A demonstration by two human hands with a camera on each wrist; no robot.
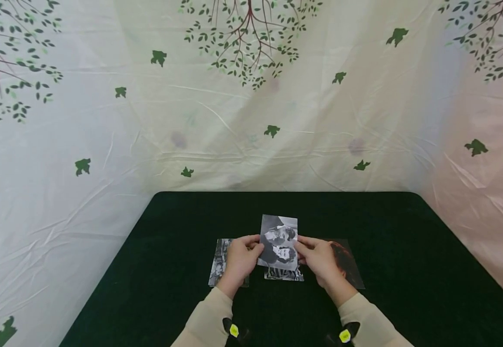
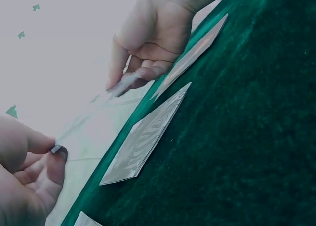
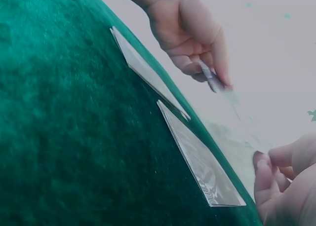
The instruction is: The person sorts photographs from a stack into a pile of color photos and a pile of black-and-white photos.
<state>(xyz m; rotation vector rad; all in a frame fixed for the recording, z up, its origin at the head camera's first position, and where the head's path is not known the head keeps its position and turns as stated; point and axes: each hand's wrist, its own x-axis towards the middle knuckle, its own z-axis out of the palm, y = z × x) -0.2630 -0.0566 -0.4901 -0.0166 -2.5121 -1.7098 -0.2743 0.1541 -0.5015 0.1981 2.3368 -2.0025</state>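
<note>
Nearest: two pale sleeves, left sleeve [image 1: 210, 318] and right sleeve [image 1: 375, 320], coming in from the bottom edge. Yellow tag [image 1: 234, 330] at the left cuff, second yellow tag [image 1: 344, 336] at the right cuff, both on black gear.

Left hand [image 1: 240, 259] pinches the left edge of a black-and-white photo [image 1: 277, 241] between thumb and fingers. Right hand [image 1: 322, 259] pinches its right edge the same way, thumb on the near face. Photo is in the air between the two hands, clear of the tabletop, facing the head camera; grey ground with two light-and-dark shapes. Wrist views show it nearly edge-on and washed out, print unreadable there.

Under it, three spots on the table in a row. Left picture [image 1: 218, 262], black-and-white, partly behind the left hand. Middle picture [image 1: 284, 274], striped black-and-white, mostly covered by the held photo in the head view; edges look layered in the wrist views, sheet count unclear. Right picture [image 1: 353, 272], dark with reddish lines, partly behind the right hand. All lie flat, apart from each other.

Table [image 1: 182, 217] has a dark green, velvety-looking cover. Farthest: pale backdrop cloth [image 1: 234, 115], creased, printed with green leaves and, along the top, leafy branches.
</note>
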